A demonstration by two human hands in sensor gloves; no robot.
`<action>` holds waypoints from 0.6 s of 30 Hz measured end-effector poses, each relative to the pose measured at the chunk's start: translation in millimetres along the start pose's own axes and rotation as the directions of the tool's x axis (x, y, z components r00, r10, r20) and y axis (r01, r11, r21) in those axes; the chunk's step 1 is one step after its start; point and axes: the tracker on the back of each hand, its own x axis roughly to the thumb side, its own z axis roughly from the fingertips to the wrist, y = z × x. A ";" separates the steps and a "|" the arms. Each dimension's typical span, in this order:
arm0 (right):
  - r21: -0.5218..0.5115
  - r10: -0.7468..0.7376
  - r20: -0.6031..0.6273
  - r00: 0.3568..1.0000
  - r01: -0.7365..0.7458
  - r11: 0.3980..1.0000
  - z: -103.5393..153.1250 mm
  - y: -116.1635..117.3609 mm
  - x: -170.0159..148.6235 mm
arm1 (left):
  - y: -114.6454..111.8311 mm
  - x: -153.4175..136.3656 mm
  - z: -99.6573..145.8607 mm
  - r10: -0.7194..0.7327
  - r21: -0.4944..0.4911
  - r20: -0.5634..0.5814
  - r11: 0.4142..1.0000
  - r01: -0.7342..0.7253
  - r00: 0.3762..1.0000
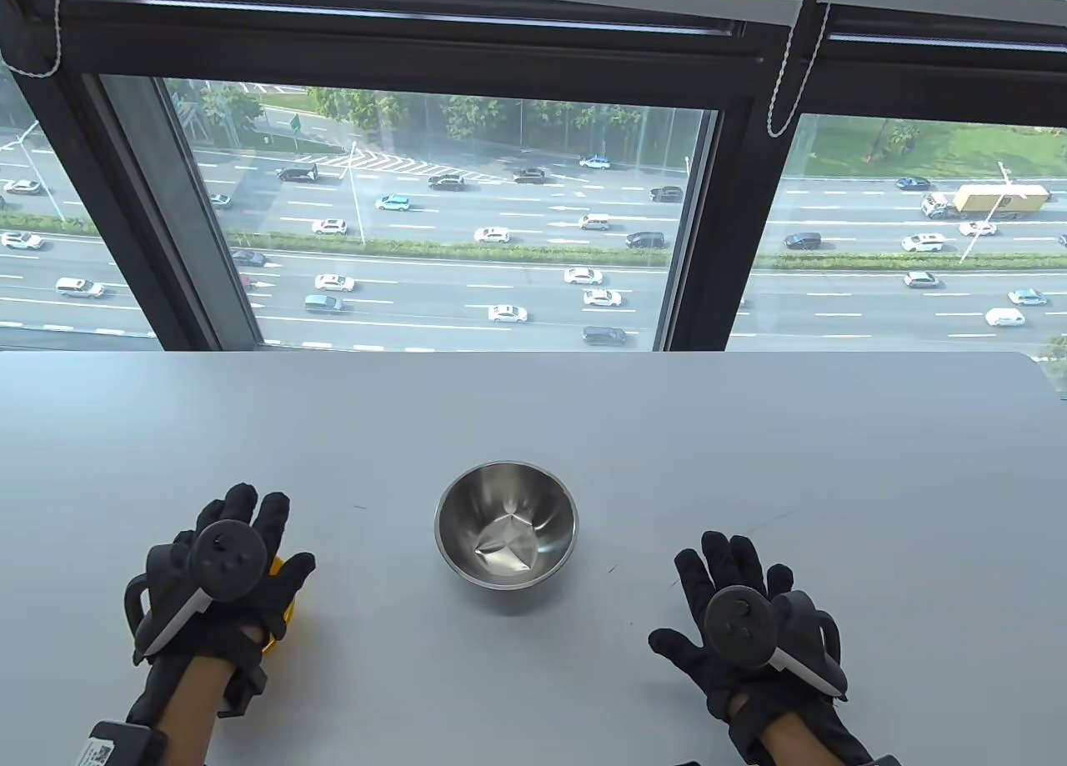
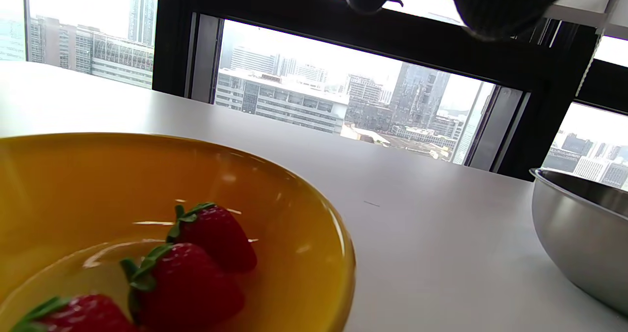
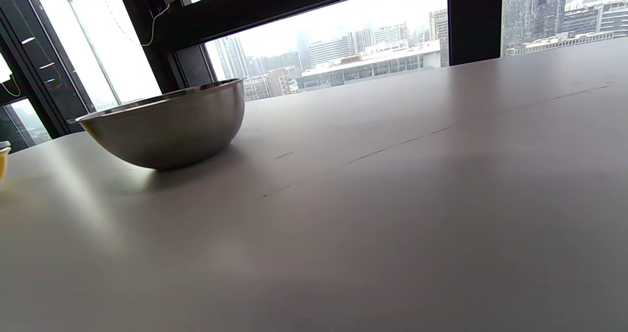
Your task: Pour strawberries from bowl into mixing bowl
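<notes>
A yellow bowl (image 2: 294,209) holds three red strawberries (image 2: 189,285) that I can see. In the table view it (image 1: 290,614) is almost hidden under my left hand (image 1: 254,541), which is over it with fingers spread. In the left wrist view those fingertips (image 2: 495,3) hang apart from the rim. The empty steel mixing bowl (image 1: 506,524) stands at the table's centre, to the right of the yellow bowl; it shows in both wrist views (image 2: 579,239) (image 3: 167,126). My right hand (image 1: 721,583) is spread open and empty over the table, right of the mixing bowl.
The grey table (image 1: 533,416) runs back to a window with a dark frame (image 1: 708,241) at its far edge. A sliver of the yellow bowl (image 3: 2,160) shows at the left edge of the right wrist view.
</notes>
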 end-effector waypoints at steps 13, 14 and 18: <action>0.008 0.000 -0.005 1.000 0.000 1.000 0.0 -1.0 0.2 | -10.5 -70.3 0.9 0.074 -0.032 -0.170 0.996 -0.081 0.983; 0.008 0.000 -0.005 1.000 0.000 1.000 -0.1 -1.0 0.1 | -12.4 -74.6 0.6 0.080 -0.038 -0.183 0.995 -0.088 0.980; 0.010 0.002 -0.004 1.000 -0.002 1.000 -0.2 -0.9 0.1 | -21.0 -83.1 -1.5 0.070 -0.075 -0.216 0.993 -0.088 0.974</action>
